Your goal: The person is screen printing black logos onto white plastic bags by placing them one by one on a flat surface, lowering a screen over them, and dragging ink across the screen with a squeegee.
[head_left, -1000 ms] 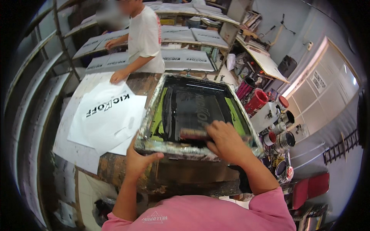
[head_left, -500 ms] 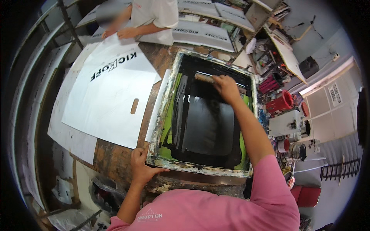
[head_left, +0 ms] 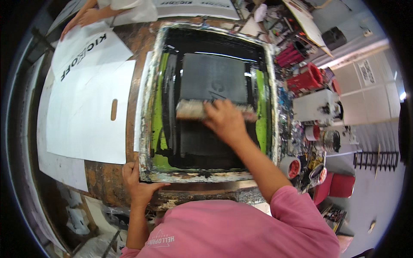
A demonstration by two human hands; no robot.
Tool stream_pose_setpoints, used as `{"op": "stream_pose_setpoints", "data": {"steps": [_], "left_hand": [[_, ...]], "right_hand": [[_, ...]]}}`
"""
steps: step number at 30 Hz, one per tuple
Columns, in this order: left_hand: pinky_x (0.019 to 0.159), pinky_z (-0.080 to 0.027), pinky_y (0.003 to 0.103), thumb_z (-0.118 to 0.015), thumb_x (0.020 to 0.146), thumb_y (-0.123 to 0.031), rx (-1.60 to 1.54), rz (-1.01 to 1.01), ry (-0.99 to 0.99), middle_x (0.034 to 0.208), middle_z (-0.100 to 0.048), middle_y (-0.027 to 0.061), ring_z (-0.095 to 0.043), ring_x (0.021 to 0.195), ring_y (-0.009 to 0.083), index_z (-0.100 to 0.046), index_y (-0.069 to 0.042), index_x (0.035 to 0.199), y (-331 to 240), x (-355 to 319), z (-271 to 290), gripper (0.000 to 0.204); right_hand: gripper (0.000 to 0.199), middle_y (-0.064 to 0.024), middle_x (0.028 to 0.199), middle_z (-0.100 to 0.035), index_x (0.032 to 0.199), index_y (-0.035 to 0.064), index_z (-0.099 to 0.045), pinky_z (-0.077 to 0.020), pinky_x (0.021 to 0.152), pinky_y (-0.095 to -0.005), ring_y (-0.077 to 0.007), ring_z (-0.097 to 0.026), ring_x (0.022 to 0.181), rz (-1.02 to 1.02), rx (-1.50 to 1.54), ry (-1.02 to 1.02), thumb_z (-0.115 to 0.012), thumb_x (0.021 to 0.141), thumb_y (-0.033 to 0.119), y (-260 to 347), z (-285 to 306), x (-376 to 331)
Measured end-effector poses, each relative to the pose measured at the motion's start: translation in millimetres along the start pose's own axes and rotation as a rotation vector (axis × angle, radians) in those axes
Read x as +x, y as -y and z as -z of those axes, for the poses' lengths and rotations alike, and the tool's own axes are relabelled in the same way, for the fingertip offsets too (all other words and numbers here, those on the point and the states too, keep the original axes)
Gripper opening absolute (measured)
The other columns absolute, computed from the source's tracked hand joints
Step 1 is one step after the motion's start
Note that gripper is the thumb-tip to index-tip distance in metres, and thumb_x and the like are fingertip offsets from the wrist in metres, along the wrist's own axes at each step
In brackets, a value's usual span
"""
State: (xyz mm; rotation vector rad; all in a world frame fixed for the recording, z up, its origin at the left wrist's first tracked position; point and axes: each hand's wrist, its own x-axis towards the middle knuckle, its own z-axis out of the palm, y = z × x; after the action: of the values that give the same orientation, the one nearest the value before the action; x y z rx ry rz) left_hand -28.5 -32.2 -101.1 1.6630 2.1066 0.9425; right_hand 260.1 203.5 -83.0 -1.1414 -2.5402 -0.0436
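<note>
A screen printing frame [head_left: 148,107] with a paint-crusted rim lies on the wooden table before me. Black ink covers much of its mesh, with green strips along both sides. My right hand [head_left: 226,121] is closed on a wooden squeegee [head_left: 189,110] that lies crosswise over the middle of the mesh. Beyond the squeegee the mesh looks greyer, and dark lettering shows faintly through it. At the frame's near left corner my left hand [head_left: 138,185] grips the rim, thumb stretched along the near edge. What lies under the frame is mostly hidden.
White printed sheets [head_left: 86,116] with a handle slot lie left of the frame. A co-worker's hands [head_left: 88,17] touch their far edge. Ink tubs, including a red one [head_left: 306,76], crowd the right side. More printed sheets [head_left: 198,9] lie at the back.
My right hand has pulled the squeegee from the far end of the mesh to its middle. My left hand stays at the corner. The view has shifted, so the table's contents sit further left.
</note>
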Motion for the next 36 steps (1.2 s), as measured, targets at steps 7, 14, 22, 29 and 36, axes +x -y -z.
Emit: {"op": "stream_pose_setpoints", "data": {"steps": [7,14,22,29,36], "left_hand": [[0.094,-0.049,0.046,-0.107,0.042,-0.038,-0.022,0.033,-0.018,0.110,-0.056,0.0114,-0.058,0.107,0.0328,-0.070,0.000,0.128,-4.8,-1.6,1.9,0.101],[0.103,-0.052,0.042,-0.108,0.049,-0.029,-0.138,0.096,-0.039,0.121,-0.068,0.0127,-0.065,0.116,0.0310,-0.070,-0.001,0.135,-17.9,-1.8,9.6,0.098],[0.112,-0.050,0.035,-0.100,0.076,-0.011,-1.069,0.040,-0.180,0.147,-0.060,0.0144,-0.062,0.130,0.0210,-0.030,0.003,0.168,-79.4,17.6,34.9,0.116],[0.125,-0.020,0.068,-0.077,0.086,-0.070,0.128,-0.151,-0.019,0.166,-0.034,0.0335,-0.031,0.157,0.0445,-0.023,-0.004,0.173,-78.8,43.8,11.1,0.122],[0.118,0.010,0.084,-0.043,0.085,-0.098,0.559,-0.089,0.126,0.178,-0.015,0.0279,-0.008,0.167,0.0432,-0.029,-0.007,0.171,-48.3,10.2,-51.1,0.126]], "right_hand": [[0.054,-0.0099,0.106,-0.062,0.127,0.0086,-0.068,-0.0601,0.077,-0.0428,-0.0313,-0.064,0.100,-0.061,0.101,0.228,-0.087,0.082,0.032,90.0,67.1,-91.2],[0.044,-0.0146,0.107,-0.062,0.118,0.0048,-0.064,-0.0601,0.083,-0.0469,-0.0365,-0.065,0.105,-0.089,0.116,0.276,-0.076,0.094,0.039,94.0,98.2,-80.6],[0.043,-0.0142,0.108,-0.062,0.122,0.0045,-0.066,-0.0381,0.106,-0.0605,-0.0346,-0.059,0.107,-0.066,-0.106,-0.156,-0.075,0.089,0.031,135.1,177.2,-67.7],[0.031,-0.0095,0.087,-0.063,0.099,0.0078,-0.066,-0.0407,0.093,-0.0536,-0.0315,-0.063,0.089,-0.025,-0.227,-0.370,-0.071,0.090,0.037,103.0,248.7,25.8],[0.036,-0.0222,0.103,-0.073,0.114,0.0004,-0.072,-0.0436,0.096,-0.0449,-0.0408,-0.066,0.095,-0.048,-0.252,-0.373,-0.060,0.099,0.031,87.3,293.1,78.9]]}}
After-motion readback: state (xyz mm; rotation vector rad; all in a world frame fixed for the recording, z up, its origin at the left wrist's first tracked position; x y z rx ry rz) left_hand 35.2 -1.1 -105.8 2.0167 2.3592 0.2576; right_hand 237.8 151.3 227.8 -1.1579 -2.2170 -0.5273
